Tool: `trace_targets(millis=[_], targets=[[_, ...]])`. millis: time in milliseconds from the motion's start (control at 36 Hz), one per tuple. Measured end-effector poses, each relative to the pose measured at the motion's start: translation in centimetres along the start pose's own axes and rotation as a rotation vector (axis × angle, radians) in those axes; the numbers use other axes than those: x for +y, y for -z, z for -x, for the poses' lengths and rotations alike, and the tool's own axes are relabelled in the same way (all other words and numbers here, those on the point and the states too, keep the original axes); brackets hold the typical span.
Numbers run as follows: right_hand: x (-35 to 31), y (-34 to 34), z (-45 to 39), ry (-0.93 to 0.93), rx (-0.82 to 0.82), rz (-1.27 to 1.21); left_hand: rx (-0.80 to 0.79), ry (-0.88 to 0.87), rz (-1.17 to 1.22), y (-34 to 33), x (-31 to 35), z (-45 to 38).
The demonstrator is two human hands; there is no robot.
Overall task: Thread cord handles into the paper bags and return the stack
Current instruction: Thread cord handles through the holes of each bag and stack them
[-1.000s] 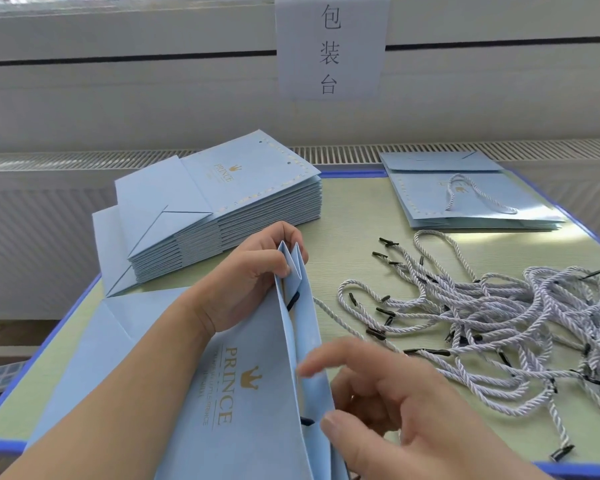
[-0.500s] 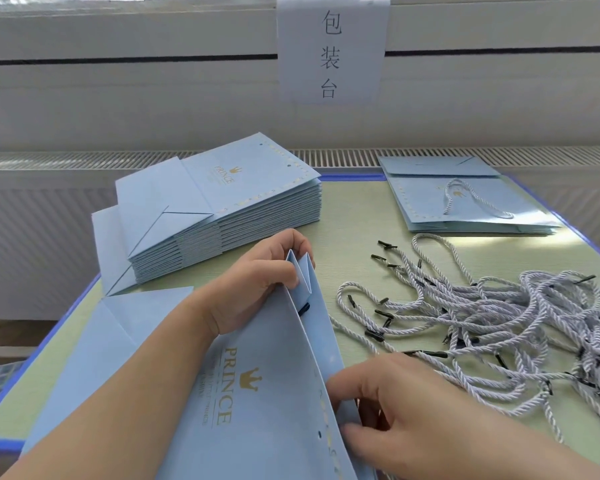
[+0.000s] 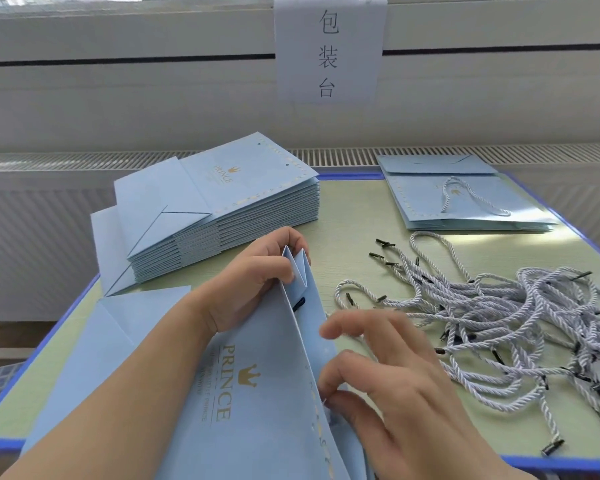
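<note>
Green table; left grip pinching bag; right grip loose, fingers spread

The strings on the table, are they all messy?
Yes. The white twisted cord handles with black tips lie in a tangled heap on the green table, loops crossing. The tall stack of flat light-blue paper bags is fanned at its left end. Nothing looks torn.

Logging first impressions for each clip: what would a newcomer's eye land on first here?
Probably the pale blue paper bag in the near middle, its top corner pinched by the left hand while the right hand works at its edge. Next, the tangle of white cords with black tips spread to the right, and the tall stack of flat bags behind to the left.
</note>
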State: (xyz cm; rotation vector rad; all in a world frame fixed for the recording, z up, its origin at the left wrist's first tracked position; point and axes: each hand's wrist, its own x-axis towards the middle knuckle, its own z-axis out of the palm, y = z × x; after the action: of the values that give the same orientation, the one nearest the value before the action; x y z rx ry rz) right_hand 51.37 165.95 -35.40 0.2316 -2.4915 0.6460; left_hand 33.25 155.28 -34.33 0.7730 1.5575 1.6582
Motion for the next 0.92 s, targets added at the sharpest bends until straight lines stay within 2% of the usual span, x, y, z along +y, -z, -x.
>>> trace_targets(millis=[83,139,222,333,444,500,583,639,722,806,861,917], targets=[[0.4,0.5,-0.6,-0.193,-0.112,-0.397,-0.025,-0.015,0.037,0.2,0.0,0.0],[0.7,0.6,-0.8,-0.296,-0.129,-0.66,-0.033,-0.027,0.06,0.4,0.0,0.1],[1.0,0.7,-1.1,-0.378,-0.076,-0.794,-0.043,-0.045,0.088,0.7,0.1,0.1],[1.6,0.2,-1.5,-0.486,-0.057,-0.692,-0.052,-0.054,0.113,1.0,0.0,0.1],[1.3,0.2,-2.8,-0.519,-0.266,-0.565,-0.066,-0.075,0.157,1.2,0.1,0.2],[1.2,0.2,-3.5,-0.468,-0.334,-0.433,-0.075,-0.082,0.171,1.2,0.1,0.2],[1.3,-0.1,-4.4,-0.361,-0.352,-0.232,-0.08,-0.086,0.183,1.2,0.1,0.3],[1.4,-0.3,-4.7,-0.351,-0.368,-0.232,-0.076,-0.084,0.17,1.2,0.1,0.2],[2.0,0.2,-4.5,-0.457,-0.308,-0.469,-0.078,-0.072,0.156,1.3,0.1,0.2],[2.6,2.0,-4.3,-0.647,-0.206,-0.854,-0.076,-0.071,0.141,1.2,0.0,0.2],[3.1,3.3,-4.5,-0.708,-0.164,-1.083,-0.073,-0.068,0.13,1.2,0.0,0.1],[3.7,4.4,-4.7,-0.734,-0.127,-1.203,-0.075,-0.064,0.124,1.2,-0.1,0.0]])
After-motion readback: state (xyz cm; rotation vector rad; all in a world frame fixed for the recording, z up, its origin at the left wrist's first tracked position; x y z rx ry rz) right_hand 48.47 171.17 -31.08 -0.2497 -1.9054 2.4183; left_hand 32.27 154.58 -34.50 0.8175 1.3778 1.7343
